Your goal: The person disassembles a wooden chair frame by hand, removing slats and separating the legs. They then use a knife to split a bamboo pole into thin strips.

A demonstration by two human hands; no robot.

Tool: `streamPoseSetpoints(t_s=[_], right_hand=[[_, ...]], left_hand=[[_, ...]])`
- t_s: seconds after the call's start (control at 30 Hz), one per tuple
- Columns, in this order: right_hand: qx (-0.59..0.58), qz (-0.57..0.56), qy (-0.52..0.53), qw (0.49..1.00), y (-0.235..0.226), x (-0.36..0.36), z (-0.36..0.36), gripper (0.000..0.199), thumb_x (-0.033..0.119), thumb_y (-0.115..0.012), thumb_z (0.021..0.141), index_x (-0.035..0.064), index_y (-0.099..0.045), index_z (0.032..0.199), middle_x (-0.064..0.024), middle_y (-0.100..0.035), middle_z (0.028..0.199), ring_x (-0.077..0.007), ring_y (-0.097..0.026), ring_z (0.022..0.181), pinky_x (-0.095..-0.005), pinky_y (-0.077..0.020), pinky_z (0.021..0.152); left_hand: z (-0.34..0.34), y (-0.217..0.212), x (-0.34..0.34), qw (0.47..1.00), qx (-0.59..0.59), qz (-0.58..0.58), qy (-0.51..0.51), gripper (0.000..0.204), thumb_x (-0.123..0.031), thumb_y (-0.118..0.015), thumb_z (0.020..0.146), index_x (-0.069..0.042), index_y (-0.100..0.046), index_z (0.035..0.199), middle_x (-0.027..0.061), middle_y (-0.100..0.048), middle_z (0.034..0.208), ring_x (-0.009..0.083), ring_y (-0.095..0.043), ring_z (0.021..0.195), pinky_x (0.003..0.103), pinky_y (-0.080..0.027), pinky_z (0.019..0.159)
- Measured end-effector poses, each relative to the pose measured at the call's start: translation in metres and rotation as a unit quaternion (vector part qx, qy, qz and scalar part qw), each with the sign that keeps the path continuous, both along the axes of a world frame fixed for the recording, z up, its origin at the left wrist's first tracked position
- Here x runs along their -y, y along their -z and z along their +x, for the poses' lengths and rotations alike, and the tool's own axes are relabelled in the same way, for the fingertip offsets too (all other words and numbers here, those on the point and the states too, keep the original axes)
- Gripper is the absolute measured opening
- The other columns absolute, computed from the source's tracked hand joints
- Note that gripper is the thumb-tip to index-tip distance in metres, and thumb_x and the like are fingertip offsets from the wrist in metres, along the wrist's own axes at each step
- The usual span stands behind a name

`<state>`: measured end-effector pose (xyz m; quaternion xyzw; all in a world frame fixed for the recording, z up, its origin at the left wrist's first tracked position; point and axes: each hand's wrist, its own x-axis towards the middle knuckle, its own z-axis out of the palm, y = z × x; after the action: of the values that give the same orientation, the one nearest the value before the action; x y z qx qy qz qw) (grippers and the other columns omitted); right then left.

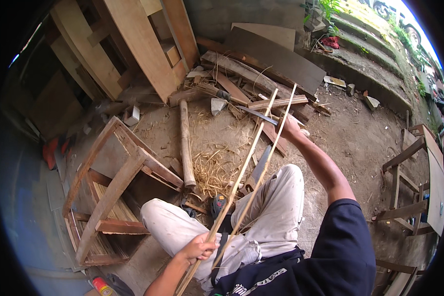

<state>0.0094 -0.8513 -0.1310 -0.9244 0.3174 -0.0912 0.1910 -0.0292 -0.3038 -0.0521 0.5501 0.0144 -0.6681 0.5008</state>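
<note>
My left hand (201, 246) is closed around a long, thin bamboo strip (241, 173) near my lap. The strip slants up and away to the right, past the wood pile. A second thin strip (263, 173) runs beside it, over my right leg; its near end rests by my lap. Stretched out ahead, my right hand (290, 127) grips a knife (256, 114), its blade pointing left and crossing behind the first strip. The knife's handle is mostly hidden in the fingers. Whether the blade touches either strip I cannot tell.
Between my legs lie a handsaw (258, 170), curly shavings (214, 165) and a round wooden pole (187, 143). A wooden frame (114, 185) stands at my left. Planks (251, 74) are piled ahead, and a wooden chair (404, 185) is at the right. Concrete steps (365, 66) rise at the far right.
</note>
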Motion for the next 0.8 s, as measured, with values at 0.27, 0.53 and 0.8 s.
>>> streamPoseSetpoints(t_s=[0.27, 0.53, 0.8], right_hand=[[-0.044, 0.312, 0.006, 0.949, 0.022, -0.003, 0.035, 0.030, 0.028, -0.062, 0.087, 0.0008, -0.064, 0.075, -0.0123, -0.058, 0.061, -0.0186, -0.054, 0.049, -0.0395, -0.0437, 0.044], [-0.277, -0.071, 0.017, 0.958, -0.018, 0.026, 0.049, 0.045, 0.020, -0.063, 0.079, 0.0070, -0.067, 0.122, -0.0162, -0.065, 0.124, -0.0314, -0.061, 0.118, -0.0429, -0.0505, 0.096], [-0.036, 0.006, 0.081, 0.996, -0.038, 0.014, 0.019, 0.030, 0.022, -0.065, 0.082, 0.0000, -0.069, 0.101, -0.0253, -0.070, 0.089, -0.0373, -0.071, 0.086, -0.0459, -0.0547, 0.071]], left_hand=[[0.041, -0.019, 0.006, 0.974, 0.162, -0.010, -0.157, 0.021, -0.010, -0.064, 0.093, -0.013, -0.044, 0.095, -0.0053, -0.042, 0.069, 0.0003, -0.034, 0.047, 0.018, -0.027, 0.037], [0.077, -0.032, 0.022, 0.936, 0.187, -0.100, -0.280, 0.017, -0.024, -0.049, 0.103, -0.008, -0.047, 0.105, -0.0005, -0.045, 0.077, 0.0040, -0.037, 0.050, 0.019, -0.033, 0.041], [0.092, -0.020, 0.041, 0.918, 0.178, -0.204, -0.290, 0.023, -0.022, -0.048, 0.103, -0.006, -0.049, 0.119, 0.0009, -0.048, 0.085, 0.0052, -0.042, 0.057, 0.021, -0.039, 0.050]])
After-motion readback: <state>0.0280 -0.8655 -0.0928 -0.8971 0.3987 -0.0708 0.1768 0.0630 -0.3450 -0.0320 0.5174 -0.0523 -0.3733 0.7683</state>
